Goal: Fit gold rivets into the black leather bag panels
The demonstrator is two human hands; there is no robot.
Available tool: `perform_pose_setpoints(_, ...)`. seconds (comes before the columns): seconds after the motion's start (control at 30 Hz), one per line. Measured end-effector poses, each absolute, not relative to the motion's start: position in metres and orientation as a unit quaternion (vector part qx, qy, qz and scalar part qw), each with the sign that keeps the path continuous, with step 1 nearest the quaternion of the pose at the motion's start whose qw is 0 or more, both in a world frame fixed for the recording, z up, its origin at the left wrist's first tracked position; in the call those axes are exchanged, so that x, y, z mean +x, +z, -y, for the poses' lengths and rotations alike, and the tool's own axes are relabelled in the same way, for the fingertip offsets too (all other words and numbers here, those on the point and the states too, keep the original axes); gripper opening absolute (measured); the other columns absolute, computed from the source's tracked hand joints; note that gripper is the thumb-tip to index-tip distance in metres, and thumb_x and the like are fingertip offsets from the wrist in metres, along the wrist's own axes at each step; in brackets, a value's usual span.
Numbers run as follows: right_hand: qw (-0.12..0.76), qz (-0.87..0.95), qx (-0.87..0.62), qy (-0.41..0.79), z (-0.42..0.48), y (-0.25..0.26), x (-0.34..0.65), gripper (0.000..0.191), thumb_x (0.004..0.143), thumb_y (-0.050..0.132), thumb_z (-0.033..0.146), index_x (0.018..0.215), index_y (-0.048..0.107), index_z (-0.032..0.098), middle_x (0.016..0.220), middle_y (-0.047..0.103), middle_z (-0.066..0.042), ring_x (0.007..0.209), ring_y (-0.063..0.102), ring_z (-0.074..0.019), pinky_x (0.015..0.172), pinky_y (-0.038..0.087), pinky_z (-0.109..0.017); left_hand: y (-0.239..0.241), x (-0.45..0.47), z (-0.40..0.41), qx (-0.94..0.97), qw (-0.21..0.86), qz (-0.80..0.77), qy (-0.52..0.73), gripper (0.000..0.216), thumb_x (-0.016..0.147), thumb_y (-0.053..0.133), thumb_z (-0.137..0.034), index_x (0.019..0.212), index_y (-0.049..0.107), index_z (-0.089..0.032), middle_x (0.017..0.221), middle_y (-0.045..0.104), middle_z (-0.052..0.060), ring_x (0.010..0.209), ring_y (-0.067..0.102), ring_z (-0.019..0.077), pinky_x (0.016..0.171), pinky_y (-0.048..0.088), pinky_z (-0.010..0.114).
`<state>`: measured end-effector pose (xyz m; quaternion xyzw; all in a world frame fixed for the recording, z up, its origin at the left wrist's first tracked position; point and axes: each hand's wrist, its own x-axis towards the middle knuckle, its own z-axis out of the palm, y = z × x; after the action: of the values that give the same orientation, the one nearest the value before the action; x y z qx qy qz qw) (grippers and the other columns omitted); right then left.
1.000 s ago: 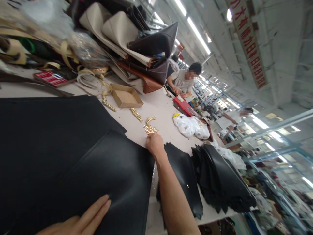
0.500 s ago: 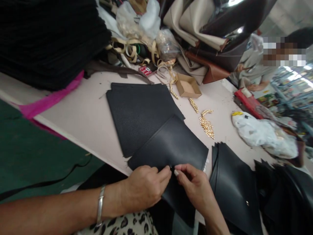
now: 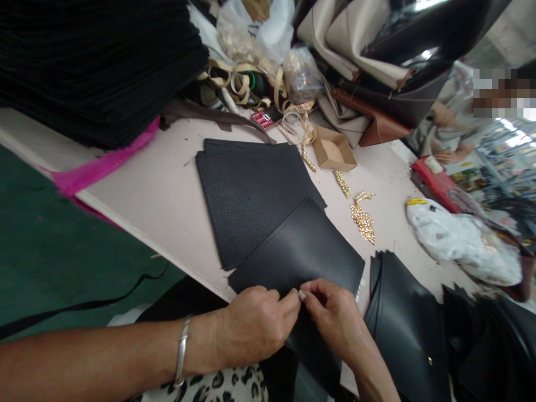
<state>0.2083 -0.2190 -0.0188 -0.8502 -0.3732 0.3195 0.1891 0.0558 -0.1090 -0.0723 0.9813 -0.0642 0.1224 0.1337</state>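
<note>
My left hand [image 3: 255, 324] and my right hand [image 3: 335, 321] meet in a pinch at the near edge of a smooth black leather panel [image 3: 301, 251]. Both sets of fingertips press together on that edge; whether a small part sits between them is hidden. The panel lies on a larger grained black leather sheet [image 3: 251, 190] on the pale table [image 3: 167, 190]. A loose heap of small gold metal fittings [image 3: 363, 219] lies beyond the panel, apart from both hands. A silver bracelet circles my left wrist.
A stack of black leather pieces [image 3: 410, 329] lies right of my hands. Behind are a small cardboard box [image 3: 334, 151], a white plastic bag [image 3: 456, 240], piled bags and straps, and a tall black stack [image 3: 96, 61] at the left. Another person sits at the far right.
A second ago my right hand was at the gold fittings and my left lay flat on the leather. Both hands have since come together at the panel's near edge; the view swung down.
</note>
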Motion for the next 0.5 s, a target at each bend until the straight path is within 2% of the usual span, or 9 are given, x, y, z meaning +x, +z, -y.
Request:
perform_pose_setpoints(0.17, 0.162, 0.354, -0.847, 0.362, 0.213, -0.021, 0.217, 0.021, 0.089, 0.055, 0.031, 0.081, 0.070, 0.020, 0.066, 0.067, 0.000, 0.059, 0.060, -0.0139, 0.057, 0.043, -0.024, -0.069, 0.055, 0.108, 0.983, 0.137, 0.070, 0.101, 0.038, 0.093, 0.044, -0.020, 0.126, 0.057, -0.008, 0.114, 0.066, 0.010, 0.067, 0.062, 0.0196, 0.048, 0.048, 0.035)
perform_pose_setpoints(0.5, 0.044, 0.331, -0.853, 0.401, 0.185, -0.011, 0.227, 0.007, 0.081, 0.059, 0.017, 0.076, 0.062, 0.020, 0.055, 0.063, 0.002, 0.051, 0.058, -0.0118, 0.050, 0.037, -0.022, -0.066, 0.056, 0.104, 0.979, 0.181, 0.082, 0.046, 0.037, 0.094, 0.042, -0.019, 0.127, 0.057, -0.010, 0.122, 0.065, 0.011, 0.074, 0.065, 0.0198, 0.054, 0.050, 0.034)
